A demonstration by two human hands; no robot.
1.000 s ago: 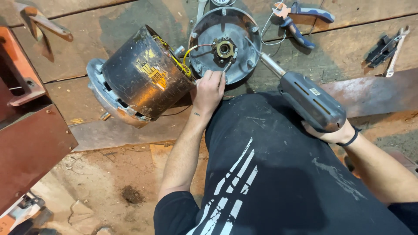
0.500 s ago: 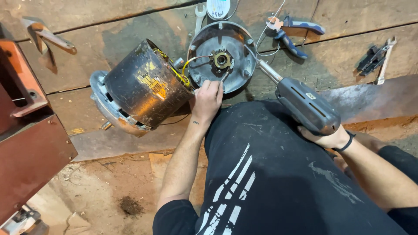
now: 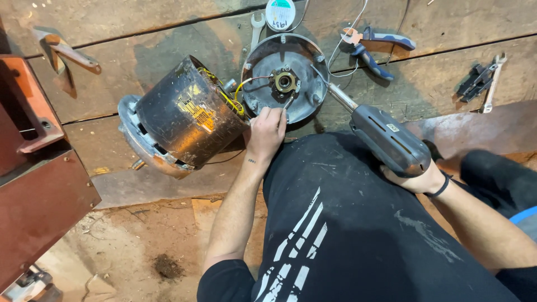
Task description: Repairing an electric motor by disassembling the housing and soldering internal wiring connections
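Observation:
A dark cylindrical motor housing point(image 3: 184, 117) lies on its side on the wooden bench. Yellow and red wires run from it to a round grey end cap point(image 3: 263, 61) with a brass hub point(image 3: 284, 81). My left hand point(image 3: 267, 131) rests at the cap's lower edge, pinching a thin silver wire point(image 3: 288, 103) that points at the hub. My right hand point(image 3: 417, 179) grips a grey soldering gun point(image 3: 386, 140). Its long metal tip point(image 3: 335, 94) reaches to the cap's right rim.
Blue-handled pliers point(image 3: 372, 45), a white wire spool point(image 3: 281, 14) and a wrench point(image 3: 255, 28) lie behind the cap. Small dark tools point(image 3: 481, 81) sit at the right. A red metal frame point(image 3: 33, 168) stands at the left, with a rusty clamp point(image 3: 61, 50) behind it.
The view has shifted, so the motor and cap sit lower in frame. Both hands hold about the same places by the end cap.

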